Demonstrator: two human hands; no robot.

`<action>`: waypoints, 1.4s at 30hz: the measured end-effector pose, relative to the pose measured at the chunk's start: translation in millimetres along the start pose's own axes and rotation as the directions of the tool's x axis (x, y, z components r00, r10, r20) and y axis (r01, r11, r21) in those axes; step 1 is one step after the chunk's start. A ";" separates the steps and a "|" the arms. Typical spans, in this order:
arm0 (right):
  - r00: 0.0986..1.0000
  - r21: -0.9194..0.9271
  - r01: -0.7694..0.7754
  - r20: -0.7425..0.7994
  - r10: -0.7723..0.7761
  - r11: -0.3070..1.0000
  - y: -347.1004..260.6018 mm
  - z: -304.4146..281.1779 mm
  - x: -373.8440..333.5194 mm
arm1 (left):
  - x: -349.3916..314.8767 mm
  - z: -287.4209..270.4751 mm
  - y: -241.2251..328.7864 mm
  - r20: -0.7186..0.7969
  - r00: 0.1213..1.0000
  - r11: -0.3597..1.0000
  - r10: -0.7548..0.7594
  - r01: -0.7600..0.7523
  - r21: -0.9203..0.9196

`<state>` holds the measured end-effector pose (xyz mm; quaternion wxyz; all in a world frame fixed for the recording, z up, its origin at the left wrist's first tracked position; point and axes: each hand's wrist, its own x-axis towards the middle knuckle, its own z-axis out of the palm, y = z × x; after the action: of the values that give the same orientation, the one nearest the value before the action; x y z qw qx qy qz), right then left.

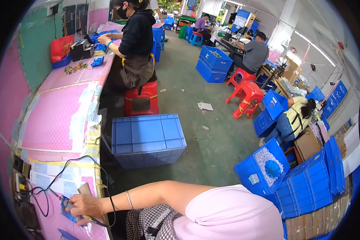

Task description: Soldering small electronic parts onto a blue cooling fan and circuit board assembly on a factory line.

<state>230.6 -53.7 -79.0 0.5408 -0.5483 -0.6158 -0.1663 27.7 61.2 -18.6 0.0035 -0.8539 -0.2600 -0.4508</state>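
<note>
My right hand [84, 207] is at the pink-covered bench on the left, its arm reaching across the bottom of the view. Its fingers are closed round the grey handle of what looks like a soldering iron [69, 204], whose thin metal tip points away to the upper left. A black cord trails from under the hand. Beneath the fingers lies a blue part [67, 214], partly hidden by them. Another blue piece [67, 234] shows lower down, cut by the dark rim. A small tan block [84, 189] stands beside the knuckles. My left hand is out of view.
Black cable [64, 168] loops over the bench [54, 124]. A closed blue crate [148, 136] stands on the floor beside it. A co-worker in black [136, 44] handles blue pieces farther along. Red stools [248, 96], stacked crates [304, 180] and other seated people occupy the right side.
</note>
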 end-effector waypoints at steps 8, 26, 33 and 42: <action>0.999 0.032 0.025 0.029 -0.026 0.999 -3.7 -2.2 4.5 | -2.4 -2.9 -2.6 0.062 0.996 0.998 -0.065 0.066 -0.018; 0.981 0.014 0.009 0.194 -0.011 1.000 -4.3 -10.2 1.1 | -3.8 -7.4 -2.0 0.114 0.990 0.996 -0.079 0.081 -0.020; 0.990 -0.028 0.023 0.138 -0.019 0.999 -7.9 -11.0 1.8 | -5.7 -1.2 -0.6 0.076 0.994 0.996 -0.083 0.083 -0.007; 0.994 0.062 0.095 0.039 -0.098 0.993 -4.8 -8.0 5.3 | 4.0 -4.7 3.9 0.089 0.985 0.988 -0.148 0.150 -0.024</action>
<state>231.3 -59.1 -69.8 0.5355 -0.5046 -0.6575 -0.1623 27.7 58.5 -11.8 -0.0548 -0.8509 -0.3160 -0.4161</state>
